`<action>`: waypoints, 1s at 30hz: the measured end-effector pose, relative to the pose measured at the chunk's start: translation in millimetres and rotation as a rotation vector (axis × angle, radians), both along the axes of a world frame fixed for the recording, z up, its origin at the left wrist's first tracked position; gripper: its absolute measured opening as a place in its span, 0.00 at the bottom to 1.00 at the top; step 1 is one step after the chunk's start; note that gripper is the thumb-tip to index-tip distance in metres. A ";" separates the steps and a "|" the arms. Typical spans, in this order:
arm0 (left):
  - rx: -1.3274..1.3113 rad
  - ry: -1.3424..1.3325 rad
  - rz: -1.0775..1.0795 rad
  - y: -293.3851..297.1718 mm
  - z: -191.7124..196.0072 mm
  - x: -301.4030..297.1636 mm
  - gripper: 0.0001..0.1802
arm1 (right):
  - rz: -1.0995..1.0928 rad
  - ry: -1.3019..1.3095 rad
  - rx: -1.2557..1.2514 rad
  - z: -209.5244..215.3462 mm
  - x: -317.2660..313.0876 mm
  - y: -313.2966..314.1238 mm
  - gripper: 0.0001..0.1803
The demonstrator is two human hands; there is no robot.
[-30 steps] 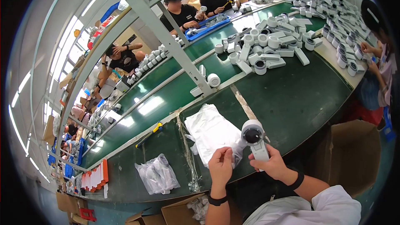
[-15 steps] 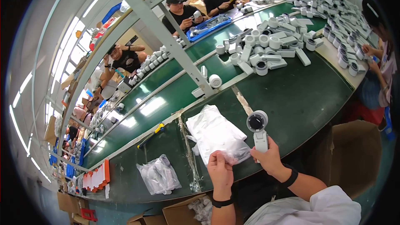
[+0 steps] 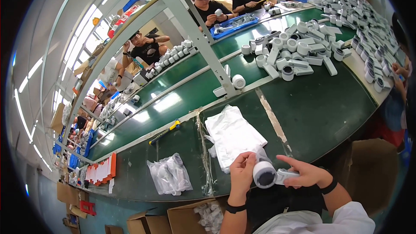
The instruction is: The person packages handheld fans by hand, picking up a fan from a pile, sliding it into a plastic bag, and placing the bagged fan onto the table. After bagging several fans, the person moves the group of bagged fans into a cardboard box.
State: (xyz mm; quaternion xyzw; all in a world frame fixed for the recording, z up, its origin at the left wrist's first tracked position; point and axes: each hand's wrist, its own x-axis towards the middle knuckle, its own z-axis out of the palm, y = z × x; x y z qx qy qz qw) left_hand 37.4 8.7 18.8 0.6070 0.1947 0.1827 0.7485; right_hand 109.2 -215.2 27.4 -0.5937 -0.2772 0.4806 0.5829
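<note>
Over the near table edge, my right hand (image 3: 310,174) grips a white handheld fan (image 3: 264,175) by its handle, index finger stretched out toward the left. The fan's round head with a dark centre is tilted toward me, close to my left hand (image 3: 242,172). My left fingers pinch a clear plastic bag (image 3: 261,154), which shows as a thin film at the fan's head; whether the head is inside it, I cannot tell. Just beyond lies a stack of white plastic bags (image 3: 234,135) on the green table.
Bagged white parts (image 3: 170,175) and a yellow-and-black tool (image 3: 165,131) lie to the left. A heap of fans (image 3: 299,47) covers the far right. A metal post (image 3: 203,47) rises beyond the table. Cartons (image 3: 370,169) stand at the right and below. Co-workers sit across.
The fan has turned from upright to lying sideways and come down left to my left hand. My left hand has lifted a bag off the stack. The view has shifted slightly.
</note>
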 end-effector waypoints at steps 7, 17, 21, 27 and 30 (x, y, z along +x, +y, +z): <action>0.169 -0.025 -0.064 20.5 3.3 -10.7 0.08 | 0.048 -0.125 -0.077 -1.0 3.1 21.8 0.35; 0.437 -0.136 -0.030 12.2 14.5 -8.6 0.04 | -0.143 -0.278 -0.093 -7.2 -9.9 24.6 0.35; 0.420 -0.093 -0.030 11.8 19.5 -6.7 0.03 | -0.063 -0.259 -0.147 3.5 -5.9 18.0 0.36; 0.386 -0.094 -0.069 16.9 20.2 -11.9 0.04 | 0.019 -0.339 -0.116 6.4 4.0 21.1 0.40; 0.380 -0.124 -0.081 17.8 20.4 -13.1 0.04 | 0.095 -0.251 -0.149 5.7 7.5 26.8 0.39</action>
